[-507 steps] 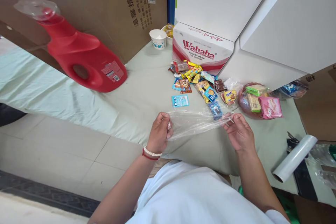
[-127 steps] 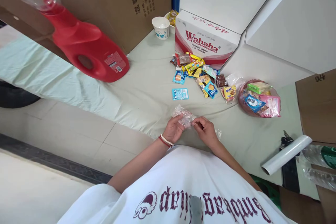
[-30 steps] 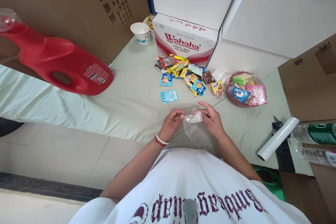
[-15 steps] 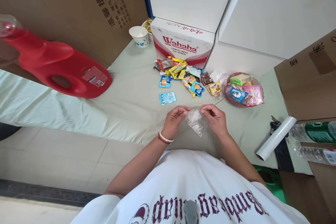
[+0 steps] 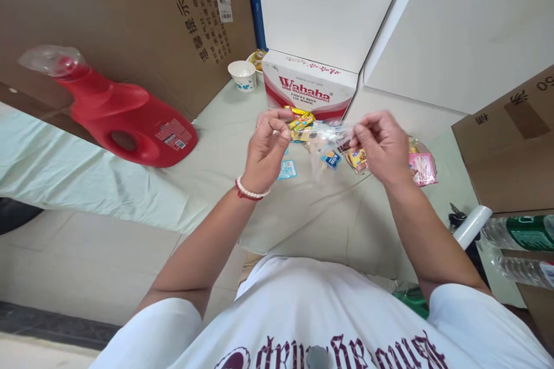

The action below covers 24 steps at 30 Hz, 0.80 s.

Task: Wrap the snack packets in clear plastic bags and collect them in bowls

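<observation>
Between the left hand (image 5: 269, 153) and right hand (image 5: 383, 147), both pinching its top edge, hangs a clear thin plastic bag (image 5: 319, 166), probably light, limp, best held there.

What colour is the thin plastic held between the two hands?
The plastic is clear and colourless, with a faint whitish sheen; the head view shows it.

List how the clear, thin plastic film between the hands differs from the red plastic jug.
The clear, thin plastic film is see-through, while the red plastic jug is opaque. The film looks limp, whereas the jug looks rigid. The left hand and right hand pinch the film; the jug rests on the pale green cloth, touched by neither. Both appear to be plastic.
</observation>
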{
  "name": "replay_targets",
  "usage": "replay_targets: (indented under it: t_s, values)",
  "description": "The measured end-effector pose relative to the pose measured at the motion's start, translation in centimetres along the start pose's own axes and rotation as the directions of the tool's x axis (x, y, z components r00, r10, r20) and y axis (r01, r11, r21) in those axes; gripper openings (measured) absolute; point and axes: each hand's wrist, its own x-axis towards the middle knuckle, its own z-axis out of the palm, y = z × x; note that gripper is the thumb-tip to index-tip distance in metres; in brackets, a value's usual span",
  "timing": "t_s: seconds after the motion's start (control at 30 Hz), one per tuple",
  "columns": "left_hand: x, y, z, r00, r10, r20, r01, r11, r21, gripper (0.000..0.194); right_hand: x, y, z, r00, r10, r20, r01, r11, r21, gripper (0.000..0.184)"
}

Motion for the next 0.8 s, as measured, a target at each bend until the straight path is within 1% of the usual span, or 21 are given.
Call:
replay_targets:
  t_s: [0.03, 0.07, 0.13, 0.17, 0.2, 0.23, 0.27, 0.33, 0.37, 0.4, 0.43, 0.47, 0.5, 0.53, 0.57, 0.63, 0.67, 0.7, 0.73, 0.77, 0.8]
  values:
    - [0.4, 1.0, -0.6, 0.993, 0.096, 0.072, -0.097, 0.995, 0.006, 0.026, 0.0, -0.9, -0.4, 0.99, -0.125, -0.057, 0.119, 0.989, -0.092, 0.02]
    - [0.5, 1.8, -1.1, 0.972, 0.172, 0.159, -0.174, 0.985, -0.006, 0.021, -0.5, -1.5, -0.8, 0.966, -0.242, -0.091, 0.222, 0.957, -0.186, 0.018]
    - [-0.4, 2.6, -1.9, 0.895, 0.268, 0.358, -0.286, 0.958, -0.001, 0.011, -2.7, -1.2, -1.1, 0.917, -0.394, -0.067, 0.349, 0.871, -0.347, 0.021]
    - [-1.3, 2.3, -2.0, 0.844, 0.285, 0.454, -0.339, 0.94, 0.039, 0.01, -4.4, -0.4, -1.0, 0.911, -0.413, -0.016, 0.372, 0.836, -0.405, 0.025]
    - [-2.4, 1.7, -2.0, 0.79, 0.275, 0.547, -0.389, 0.916, 0.101, 0.011, -6.3, 0.9, -0.7, 0.918, -0.395, 0.044, 0.372, 0.814, -0.446, 0.027]
    - [-3.8, 0.7, -2.0, 0.737, 0.24, 0.632, -0.436, 0.883, 0.173, 0.012, -8.6, 2.5, -0.4, 0.933, -0.343, 0.111, 0.353, 0.807, -0.474, 0.027]
    - [-5.4, -0.5, -1.8, 0.687, 0.177, 0.705, -0.471, 0.848, 0.245, 0.013, -10.9, 4.2, 0.1, 0.95, -0.26, 0.175, 0.313, 0.814, -0.489, 0.027]
    - [-8.7, -2.9, -1.3, 0.583, 0.019, 0.812, -0.488, 0.807, 0.331, 0.013, -15.5, 7.1, 0.8, 0.963, -0.096, 0.25, 0.213, 0.842, -0.495, 0.028]
    - [-10.4, -4.0, -1.0, 0.544, -0.053, 0.838, -0.469, 0.808, 0.356, 0.013, -17.6, 8.0, 1.1, 0.962, -0.03, 0.273, 0.165, 0.859, -0.485, 0.028]
    - [-11.9, -4.8, -0.7, 0.517, -0.11, 0.849, -0.437, 0.819, 0.372, 0.013, -19.3, 8.6, 1.2, 0.957, 0.022, 0.291, 0.122, 0.876, -0.467, 0.028]
    - [-13.2, -5.4, -0.4, 0.51, -0.154, 0.846, -0.396, 0.831, 0.39, 0.014, -20.6, 8.9, 1.2, 0.951, 0.063, 0.302, 0.081, 0.894, -0.441, 0.026]
    - [-14.4, -5.8, 0.0, 0.523, -0.194, 0.83, -0.349, 0.84, 0.416, 0.018, -21.5, 8.8, 1.0, 0.949, 0.099, 0.3, 0.035, 0.912, -0.41, 0.025]
    - [-15.2, -6.0, 0.3, 0.554, -0.235, 0.799, -0.299, 0.839, 0.455, 0.025, -21.9, 8.6, 0.8, 0.95, 0.14, 0.277, -0.025, 0.924, -0.382, 0.023]
    - [-15.9, -6.1, 0.8, 0.601, -0.28, 0.748, -0.247, 0.825, 0.508, 0.033, -21.9, 8.3, 0.6, 0.956, 0.191, 0.225, -0.099, 0.926, -0.365, 0.021]
    - [-16.3, -6.1, 1.3, 0.66, -0.327, 0.676, -0.192, 0.797, 0.573, 0.041, -21.6, 8.0, 0.3, 0.958, 0.247, 0.145, -0.181, 0.915, -0.361, 0.019]
    - [-16.8, -6.0, 2.3, 0.785, -0.412, 0.463, -0.055, 0.698, 0.714, 0.046, -20.2, 7.5, 0.2, 0.944, 0.328, -0.047, -0.32, 0.865, -0.386, 0.023]
    - [-16.8, -6.0, 2.8, 0.832, -0.439, 0.339, 0.024, 0.639, 0.769, 0.043, -19.4, 7.5, 0.4, 0.93, 0.35, -0.116, -0.366, 0.836, -0.408, 0.026]
    - [-16.8, -6.0, 3.3, 0.862, -0.455, 0.226, 0.095, 0.582, 0.807, 0.036, -18.5, 7.5, 0.7, 0.92, 0.366, -0.14, -0.389, 0.811, -0.436, 0.031]
    - [-16.8, -6.0, 3.7, 0.873, -0.466, 0.143, 0.149, 0.534, 0.832, 0.03, -17.8, 7.5, 1.3, 0.913, 0.393, -0.113, -0.397, 0.788, -0.471, 0.035]
    - [-16.7, -6.0, 4.0, 0.872, -0.48, 0.1, 0.177, 0.497, 0.849, 0.028, -17.1, 7.7, 2.1, 0.899, 0.435, -0.048, -0.396, 0.762, -0.513, 0.038]
    - [-16.8, -6.0, 4.2, 0.863, -0.496, 0.093, 0.178, 0.471, 0.864, 0.031, -16.5, 7.8, 2.9, 0.873, 0.487, 0.03, -0.389, 0.731, -0.561, 0.039]
